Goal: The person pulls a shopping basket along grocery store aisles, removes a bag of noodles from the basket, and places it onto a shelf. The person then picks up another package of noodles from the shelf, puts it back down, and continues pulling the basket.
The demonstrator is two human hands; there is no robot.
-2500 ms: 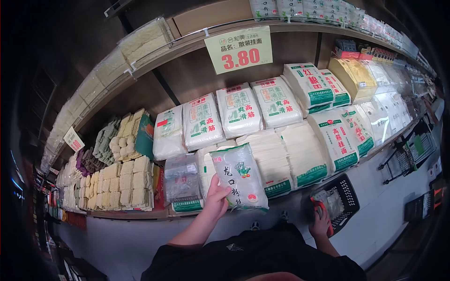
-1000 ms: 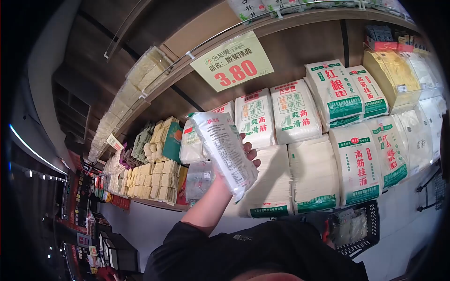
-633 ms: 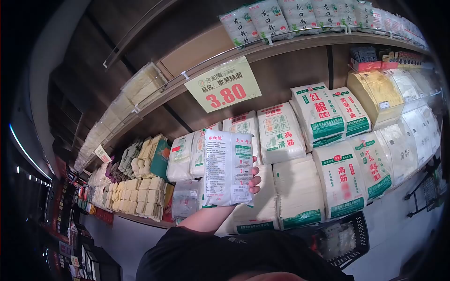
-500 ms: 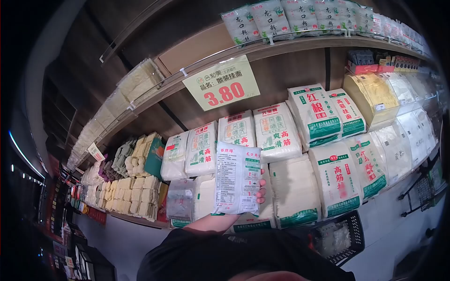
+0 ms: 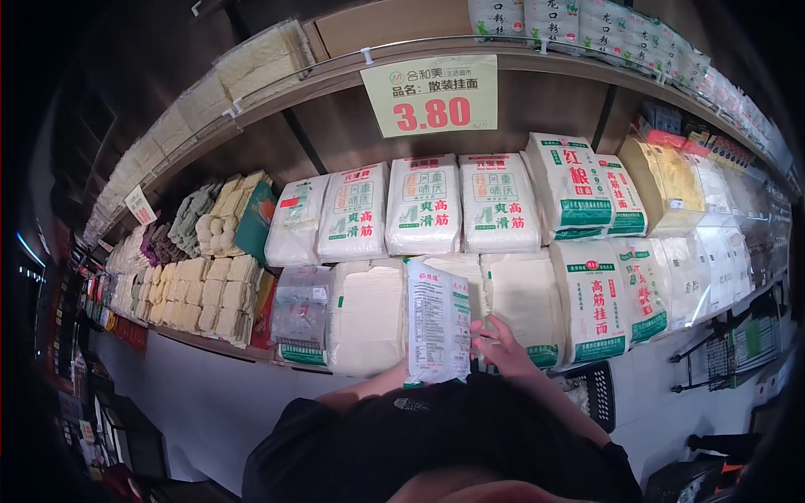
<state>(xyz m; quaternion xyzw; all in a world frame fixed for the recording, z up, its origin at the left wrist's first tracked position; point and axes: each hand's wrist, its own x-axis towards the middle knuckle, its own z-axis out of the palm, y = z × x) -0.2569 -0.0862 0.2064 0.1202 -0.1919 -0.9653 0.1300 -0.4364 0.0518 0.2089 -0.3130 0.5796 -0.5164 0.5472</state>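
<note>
A white plastic packet with printed text and a green lower edge is upright in front of my chest, its text side facing me. Behind it, most of my left hand is hidden; its forearm comes in from the lower left and it holds the packet up. My right hand is at the packet's right edge, fingers apart and fingertips close to the wrapper; whether they touch it is unclear. Stacks of pale noodles lie on the shelf just beyond, with white noodle packs behind them.
A yellow price sign hangs from the upper shelf edge. Dried noodle blocks are stacked at left, and clear-fronted bins stand at right. A black basket is below the shelf, partly behind my right arm. A cart stands farther right.
My right hand has come up from out of view to the packet's right edge. The packet, in my left hand, is lower and nearer my chest. The view has shifted.
</note>
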